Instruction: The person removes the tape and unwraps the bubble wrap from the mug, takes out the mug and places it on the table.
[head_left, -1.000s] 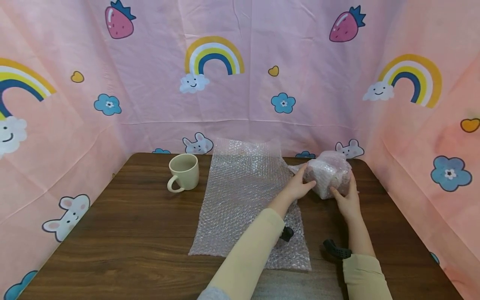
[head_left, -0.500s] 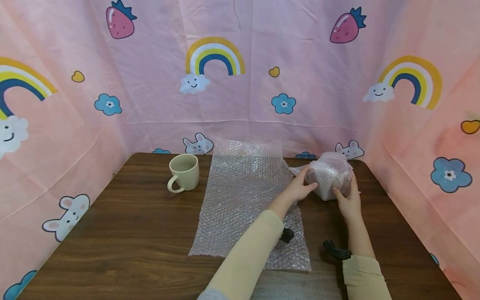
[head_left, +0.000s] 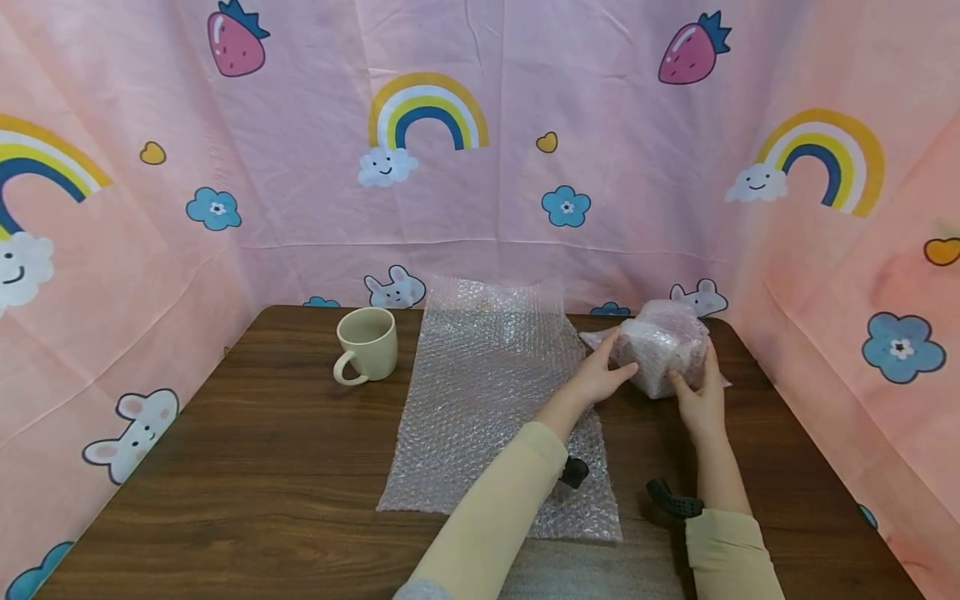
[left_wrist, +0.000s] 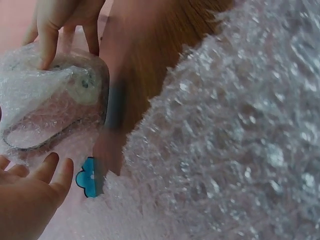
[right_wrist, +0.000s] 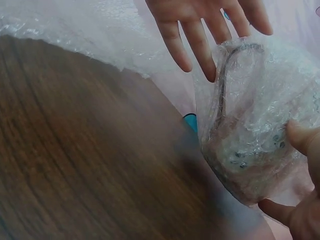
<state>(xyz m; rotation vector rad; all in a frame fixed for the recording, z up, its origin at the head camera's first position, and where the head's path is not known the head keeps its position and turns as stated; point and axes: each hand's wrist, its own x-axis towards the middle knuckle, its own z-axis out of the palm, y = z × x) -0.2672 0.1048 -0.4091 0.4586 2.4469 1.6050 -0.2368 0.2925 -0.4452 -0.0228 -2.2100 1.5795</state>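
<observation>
At the right back of the table, my right hand (head_left: 703, 404) grips a bubble-wrapped bundle (head_left: 658, 354), with thumb in front and fingers along its right side. Through the wrap in the right wrist view, the bundle (right_wrist: 250, 130) shows a dark-edged handle-like loop and small dark marks; its exact kind is unclear. My left hand (head_left: 596, 377) is at the bundle's left side, fingers extended by a loose corner of wrap. In the left wrist view the left hand (left_wrist: 30, 205) has spread fingers, while the right hand (left_wrist: 70, 25) presses the bundle from above.
A sheet of bubble wrap (head_left: 480, 400) lies flat across the middle of the table, under my left forearm. Left of it stands a cream mug (head_left: 369, 343), handle toward the front left. Printed curtains (head_left: 495, 200) enclose the wooden table (head_left: 247, 467) at the back and sides.
The bundle has shifted slightly to the right, and my right thumb has moved a little with it. My left hand stays beside it. Mug and flat sheet have not moved.
</observation>
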